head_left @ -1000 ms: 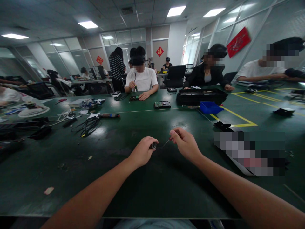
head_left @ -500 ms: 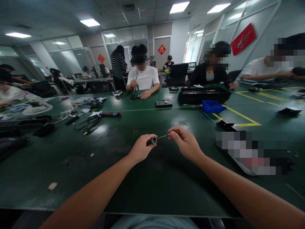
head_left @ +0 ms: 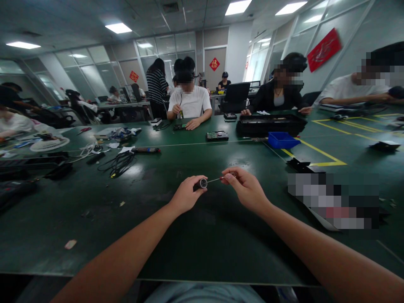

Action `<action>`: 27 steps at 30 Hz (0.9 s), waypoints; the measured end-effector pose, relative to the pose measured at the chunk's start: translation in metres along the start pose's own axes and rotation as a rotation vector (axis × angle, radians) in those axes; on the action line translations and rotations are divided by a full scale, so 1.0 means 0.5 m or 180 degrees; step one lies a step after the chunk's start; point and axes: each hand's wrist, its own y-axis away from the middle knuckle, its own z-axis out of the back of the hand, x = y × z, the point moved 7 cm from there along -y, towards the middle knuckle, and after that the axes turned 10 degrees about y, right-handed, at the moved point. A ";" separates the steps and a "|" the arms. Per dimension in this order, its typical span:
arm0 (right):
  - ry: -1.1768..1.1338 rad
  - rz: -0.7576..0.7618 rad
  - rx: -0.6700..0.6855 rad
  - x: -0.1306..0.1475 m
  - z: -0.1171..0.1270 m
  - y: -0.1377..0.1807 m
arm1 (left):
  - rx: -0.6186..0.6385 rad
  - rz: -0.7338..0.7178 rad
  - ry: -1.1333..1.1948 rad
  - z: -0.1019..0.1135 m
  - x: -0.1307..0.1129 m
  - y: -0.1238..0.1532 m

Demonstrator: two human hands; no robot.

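Note:
My left hand is closed around a small dark cylinder with a silvery end, held just above the green table. My right hand pinches the reddish handle of a thin metal tool. The tool's shaft points left and its tip meets the cylinder's silvery end. Both hands hover close together near the middle of the table in front of me.
A blurred-out object lies at my right. Further off are a blue bin, a black tray, a circuit board and black cables. Several people sit around the far side, working.
The tool has swung from slanting down to nearly level, its tip now at the cylinder's end. Both hands rose slightly; the left hand turned the cylinder's end toward the tool.

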 end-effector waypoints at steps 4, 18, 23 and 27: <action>0.0113 -0.0024 -0.0086 0.001 0.003 -0.002 | 0.0061 0.0015 -0.0016 -0.001 -0.005 0.001; 0.1009 0.0390 -0.0191 0.036 0.013 0.006 | 0.0044 -0.0083 -0.0207 0.000 -0.005 -0.001; 0.0915 0.0492 -0.0014 0.038 0.006 0.008 | 0.0148 -0.0166 -0.0237 -0.006 -0.009 0.000; 0.0950 0.0198 0.0007 0.024 0.006 0.003 | 0.0184 -0.0198 -0.0286 -0.009 -0.009 0.001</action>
